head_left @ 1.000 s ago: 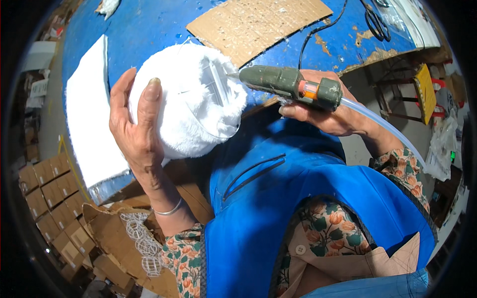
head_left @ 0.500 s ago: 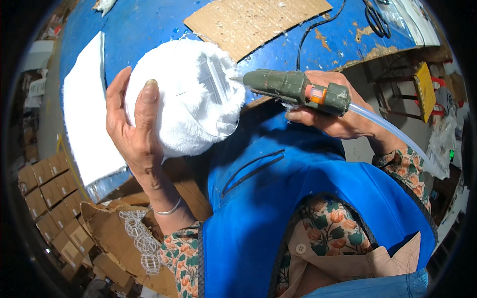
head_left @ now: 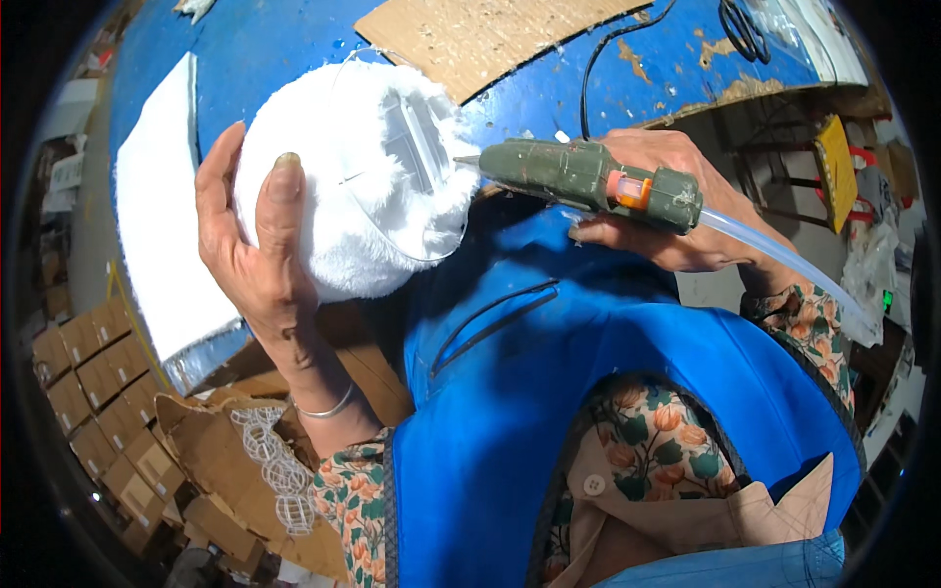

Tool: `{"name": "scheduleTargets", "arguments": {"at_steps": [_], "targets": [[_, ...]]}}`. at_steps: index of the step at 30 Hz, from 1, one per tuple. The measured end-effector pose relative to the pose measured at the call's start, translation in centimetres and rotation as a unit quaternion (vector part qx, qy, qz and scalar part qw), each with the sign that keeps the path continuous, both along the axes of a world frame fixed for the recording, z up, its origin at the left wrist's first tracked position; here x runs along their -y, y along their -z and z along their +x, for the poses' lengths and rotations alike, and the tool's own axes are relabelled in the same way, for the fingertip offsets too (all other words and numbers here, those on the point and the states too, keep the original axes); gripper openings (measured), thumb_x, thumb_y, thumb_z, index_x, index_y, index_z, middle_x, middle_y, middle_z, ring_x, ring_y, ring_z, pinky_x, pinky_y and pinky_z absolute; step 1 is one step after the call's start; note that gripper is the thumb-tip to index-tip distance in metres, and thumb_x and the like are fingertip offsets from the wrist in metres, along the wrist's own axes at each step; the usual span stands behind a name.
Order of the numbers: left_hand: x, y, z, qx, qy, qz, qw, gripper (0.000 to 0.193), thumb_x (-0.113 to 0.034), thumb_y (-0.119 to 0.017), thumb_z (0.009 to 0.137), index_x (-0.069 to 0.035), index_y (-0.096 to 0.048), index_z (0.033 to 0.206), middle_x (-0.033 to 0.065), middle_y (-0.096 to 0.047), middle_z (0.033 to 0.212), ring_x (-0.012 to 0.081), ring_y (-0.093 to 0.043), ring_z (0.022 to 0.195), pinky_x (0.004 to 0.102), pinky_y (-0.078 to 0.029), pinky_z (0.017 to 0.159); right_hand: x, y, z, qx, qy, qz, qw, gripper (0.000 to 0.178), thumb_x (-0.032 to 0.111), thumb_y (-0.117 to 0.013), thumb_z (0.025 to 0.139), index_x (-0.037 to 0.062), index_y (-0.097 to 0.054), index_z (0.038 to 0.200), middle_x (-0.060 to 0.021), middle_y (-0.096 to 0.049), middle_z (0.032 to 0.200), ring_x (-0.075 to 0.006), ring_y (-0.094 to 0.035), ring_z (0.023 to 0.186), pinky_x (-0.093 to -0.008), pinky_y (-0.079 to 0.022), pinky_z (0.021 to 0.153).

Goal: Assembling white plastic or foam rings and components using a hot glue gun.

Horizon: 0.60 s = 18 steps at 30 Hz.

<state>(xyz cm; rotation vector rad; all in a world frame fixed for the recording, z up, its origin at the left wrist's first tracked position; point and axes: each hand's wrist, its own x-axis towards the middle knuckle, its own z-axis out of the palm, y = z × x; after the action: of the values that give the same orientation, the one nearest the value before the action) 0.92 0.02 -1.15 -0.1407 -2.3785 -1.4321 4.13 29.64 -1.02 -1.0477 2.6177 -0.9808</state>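
- Centre left, our left hand (head_left: 257, 267) gripped a white ball (head_left: 358, 201) — fingers curved against it.
- Centre right, our right hand (head_left: 714, 181) gripped a green glue gun (head_left: 549, 174), nozzle (head_left: 468, 159) beside the ball.

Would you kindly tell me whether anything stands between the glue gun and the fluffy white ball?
Nothing visible: the glue gun in the right hand points its nozzle at the fluffy white ball, overlapping its right edge; contact is unclear. The left hand holds the opposite side.

Shows brown cartons (head_left: 101, 380) stacked at lower left, a yellow-topped stool (head_left: 837, 176) at right and, near it, probably a crumpled plastic bag (head_left: 870, 263).
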Motion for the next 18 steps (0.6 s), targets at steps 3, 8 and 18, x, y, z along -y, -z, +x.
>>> {"name": "scheduleTargets", "arguments": {"at_steps": [3,8,18], "targets": [[-0.3,-0.1,0.4,0.005,-0.003,0.016,1.000,0.056,-0.029,-0.065,0.077,0.007,-0.052,0.117,0.0213,-0.055,0.113,0.0279,-0.052,0.106,0.0380,-0.037,0.096,-0.3,-0.3,0.3,0.004,0.011,0.009,1.000,0.035,0.018,-0.073,0.073,0.0016,-0.057,0.099,-0.0110,-0.057,0.079,-0.0294,-0.055,0.070,-0.0390,-0.047,0.067],[-0.4,0.7,1.4,-0.041,0.006,0.002,0.999,0.059,-0.030,-0.065,0.077,0.007,-0.050,0.120,0.0207,-0.053,0.116,0.0282,-0.050,0.110,0.0378,-0.036,0.097,-0.1,0.0,0.1,0.017,-0.004,0.008,1.000,0.035,0.020,-0.072,0.074,0.0019,-0.056,0.100,-0.0109,-0.057,0.080,-0.0297,-0.055,0.070,-0.0388,-0.047,0.066],[-0.8,0.8,1.8,-0.089,0.010,-0.017,0.996,0.069,-0.043,-0.065,0.076,0.006,-0.049,0.122,0.0194,-0.052,0.119,0.0285,-0.050,0.112,0.0390,-0.035,0.099,0.0,-0.9,0.5,-0.010,-0.003,-0.040,0.999,0.032,0.020,-0.074,0.071,0.0030,-0.055,0.091,-0.0085,-0.055,0.074,-0.0265,-0.055,0.067,-0.0377,-0.046,0.060]]}}
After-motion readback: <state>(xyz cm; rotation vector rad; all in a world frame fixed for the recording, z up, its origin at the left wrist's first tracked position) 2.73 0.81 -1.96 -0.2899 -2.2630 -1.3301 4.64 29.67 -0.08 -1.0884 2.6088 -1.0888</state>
